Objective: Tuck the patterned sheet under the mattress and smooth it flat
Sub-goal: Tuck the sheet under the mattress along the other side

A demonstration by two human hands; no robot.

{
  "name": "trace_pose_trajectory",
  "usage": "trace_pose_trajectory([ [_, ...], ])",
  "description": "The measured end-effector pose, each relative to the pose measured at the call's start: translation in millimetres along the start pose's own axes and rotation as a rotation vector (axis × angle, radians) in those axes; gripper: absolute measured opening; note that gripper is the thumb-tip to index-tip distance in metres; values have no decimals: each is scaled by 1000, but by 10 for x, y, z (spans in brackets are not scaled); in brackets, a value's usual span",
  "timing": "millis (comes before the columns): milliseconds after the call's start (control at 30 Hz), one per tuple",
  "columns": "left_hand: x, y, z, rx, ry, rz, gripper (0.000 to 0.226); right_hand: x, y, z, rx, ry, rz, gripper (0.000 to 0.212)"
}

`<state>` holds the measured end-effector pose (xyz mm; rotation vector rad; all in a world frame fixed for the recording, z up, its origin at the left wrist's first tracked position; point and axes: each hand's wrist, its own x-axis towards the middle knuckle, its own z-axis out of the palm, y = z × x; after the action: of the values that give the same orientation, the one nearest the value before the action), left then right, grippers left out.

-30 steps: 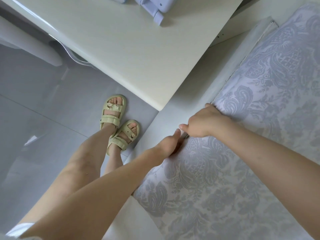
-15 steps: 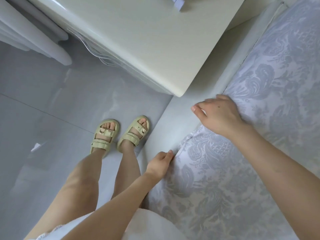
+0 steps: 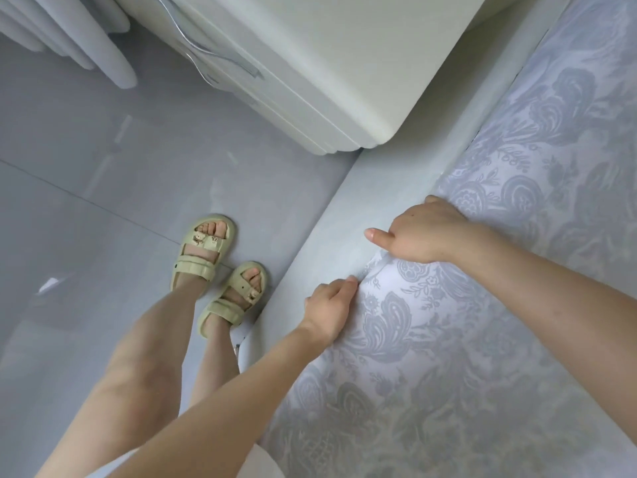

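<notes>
Below the corner of the pale cabinet (image 3: 344,81), item one: patterned sheet (image 3: 482,339), pale lilac-white cloth with a grey-blue print of scrolling leaves and flowers. It lies over the mattress (itself hidden under the cloth) and fills the ground right of and below the cabinet. Its left edge runs diagonally away from the cabinet's corner. The cloth lies mostly flat, with a short raised crease at that edge.

Item two: bed ledge (image 3: 379,188), plain and pale grey, lying between the cabinet's corner and the sheet's edge.

Item three: floor (image 3: 103,167), glossy grey tile, left of and below the cabinet. Two feet in pale green sandals (image 3: 203,250) stand on it, below the cabinet's front. Pale rounded folds (image 3: 69,36) (curtain-like) hang left of the cabinet. A metal handle (image 3: 206,53) runs across the cabinet's front.

Item four: left hand (image 3: 329,310), further below the cabinet, fingers curled, thumb tip and fingers pinching the sheet's edge at the crease.

Item five: right hand (image 3: 427,232), nearer the cabinet, back uppermost, fingers curled down over the sheet's edge and gripping it, thumb stretched out over the ledge.
</notes>
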<state>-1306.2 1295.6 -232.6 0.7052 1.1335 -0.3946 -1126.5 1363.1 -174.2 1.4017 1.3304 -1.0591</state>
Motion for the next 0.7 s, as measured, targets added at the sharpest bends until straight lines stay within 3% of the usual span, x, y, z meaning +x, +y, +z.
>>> trace_pose_trajectory([
  [167, -41, 50, 70, 46, 2, 11, 41, -31, -72, 7, -84, -73, -8, 79],
  [333, -90, 67, 250, 7, -321, -96, 74, -139, -13, 92, -97, -61, -46, 73],
  [467, 49, 259, 259, 74, -411, -208, 70, 52, -45, 142, -119, -46, 6, 80],
  [567, 80, 290, 67, 65, -352, -149, 76, 108, -47, 184, -137, -1, 10, 80],
  [667, -44, 185, -90, 75, 3, 18, 79, 119, -50, 140, -100, -14, 24, 80],
  [700, -78, 134, -104, 55, 35, 72, 75, 124, -58, 126, -93, -31, 34, 81],
])
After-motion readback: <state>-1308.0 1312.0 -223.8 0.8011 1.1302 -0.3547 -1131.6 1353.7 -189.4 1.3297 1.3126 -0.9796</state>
